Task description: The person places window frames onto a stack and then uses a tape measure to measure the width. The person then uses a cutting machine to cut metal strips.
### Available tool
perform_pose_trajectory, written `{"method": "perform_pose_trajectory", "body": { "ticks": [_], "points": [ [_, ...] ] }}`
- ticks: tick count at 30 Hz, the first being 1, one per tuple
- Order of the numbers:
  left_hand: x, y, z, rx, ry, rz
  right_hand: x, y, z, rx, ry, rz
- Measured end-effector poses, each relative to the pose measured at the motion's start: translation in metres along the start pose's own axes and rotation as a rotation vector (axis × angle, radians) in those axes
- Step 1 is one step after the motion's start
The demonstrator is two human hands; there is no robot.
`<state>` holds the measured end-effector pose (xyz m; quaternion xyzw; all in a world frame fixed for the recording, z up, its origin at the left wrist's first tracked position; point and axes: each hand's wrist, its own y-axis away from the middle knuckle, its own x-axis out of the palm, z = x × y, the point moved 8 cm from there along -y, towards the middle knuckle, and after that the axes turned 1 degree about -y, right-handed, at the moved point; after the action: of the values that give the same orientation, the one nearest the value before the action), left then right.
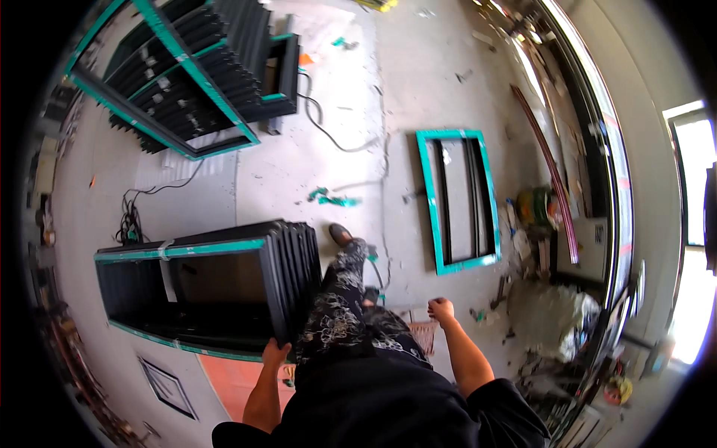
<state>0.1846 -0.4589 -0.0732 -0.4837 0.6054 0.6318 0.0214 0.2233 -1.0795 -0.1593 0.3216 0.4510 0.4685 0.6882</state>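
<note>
At the lower left stands a stack of dark window frames [297,257], the front one edged with green tape. My left hand [276,352] is closed on the lower right corner of that front frame. My right hand [441,309] hangs free to the right of my legs, its fingers curled in, and nothing shows in them. Ahead and to the right, a single green-taped frame [431,201] with dark inner bars lies flat on the floor, apart from both hands.
Another tall pile of dark frames [246,67] stands at the upper left, a green-taped frame [179,56] on it. A black cable [328,137] and green tape scraps [336,200] lie on the floor. At right are a plastic-wrapped bundle [553,317] and long strips [549,164] along the wall.
</note>
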Motion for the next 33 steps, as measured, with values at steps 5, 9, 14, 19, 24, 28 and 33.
{"method": "perform_pose_trajectory", "body": {
  "ticks": [5,9,14,19,24,28,33],
  "points": [
    [-0.004,-0.015,-0.011,-0.076,0.040,0.222,0.043,-0.029,0.124,0.056,0.122,0.083],
    [-0.040,-0.060,-0.067,-0.409,0.089,0.158,0.091,-0.055,0.278,-0.217,0.267,0.206],
    [-0.126,-0.105,-0.125,-0.370,0.293,-0.045,0.182,-0.075,0.438,-0.346,0.233,0.249],
    [-0.135,-0.109,-0.137,-0.501,0.428,-0.263,0.319,-0.044,0.587,-0.578,0.474,0.517],
    [-0.106,-0.110,-0.133,-0.730,0.514,-0.392,0.467,0.015,0.712,-0.632,0.565,0.800],
    [-0.115,-0.116,-0.150,-0.975,0.649,-0.477,0.572,0.077,0.845,-0.881,0.539,0.976],
    [-0.199,-0.156,-0.227,-0.940,0.772,-0.800,0.652,0.212,1.050,-1.628,0.501,0.858]
  ]
}}
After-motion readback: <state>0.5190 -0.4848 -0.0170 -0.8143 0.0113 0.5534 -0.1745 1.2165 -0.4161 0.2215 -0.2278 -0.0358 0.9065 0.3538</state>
